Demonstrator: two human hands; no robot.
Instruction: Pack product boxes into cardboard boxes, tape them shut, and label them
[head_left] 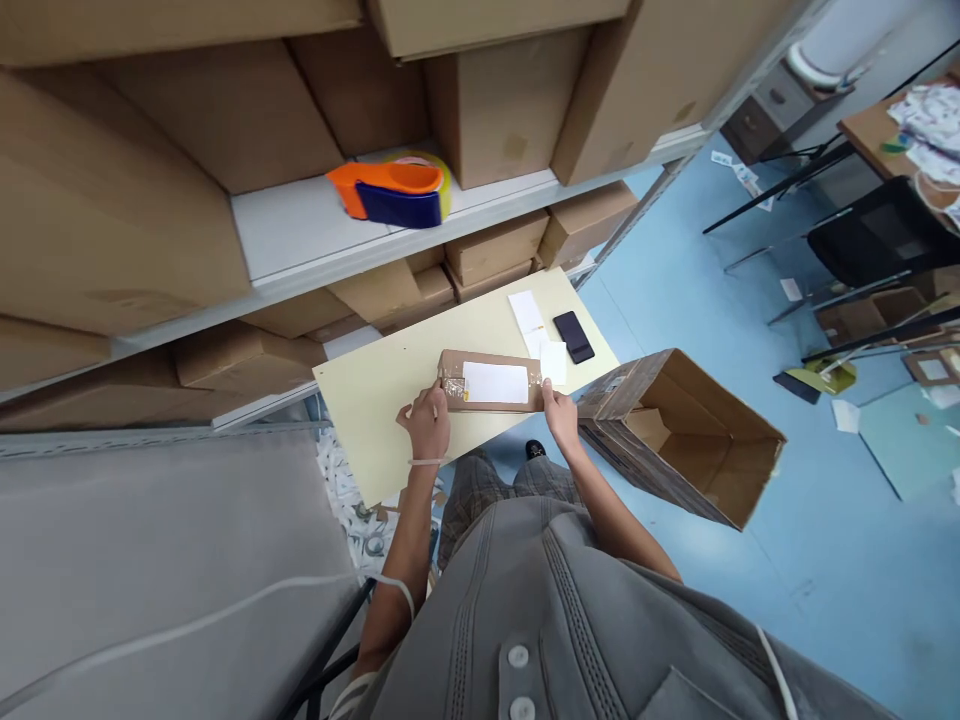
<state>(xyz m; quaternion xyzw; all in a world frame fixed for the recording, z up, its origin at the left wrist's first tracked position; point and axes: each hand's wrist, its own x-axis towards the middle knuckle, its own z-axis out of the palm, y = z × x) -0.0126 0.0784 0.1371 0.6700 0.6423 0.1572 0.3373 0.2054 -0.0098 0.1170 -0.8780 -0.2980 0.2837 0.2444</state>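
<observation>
A small cardboard box [491,358] with clear tape at its ends lies near the front edge of a cream tabletop [375,400]. On its upper face is a white label [495,383]. My left hand [429,422] grips the box's left end, fingers bent against it. At the opposite end, my right hand [559,410] holds the right corner, its thumb on the near edge. Just beyond that corner lie white paper slips [529,318] and a dark phone [574,337].
A large open carton [705,440] stands to the right of the table. Behind it, shelves hold many cardboard boxes [517,110], and an orange and blue tape dispenser [397,190] rests on one shelf. Paper scraps [349,500] lie on the floor at left.
</observation>
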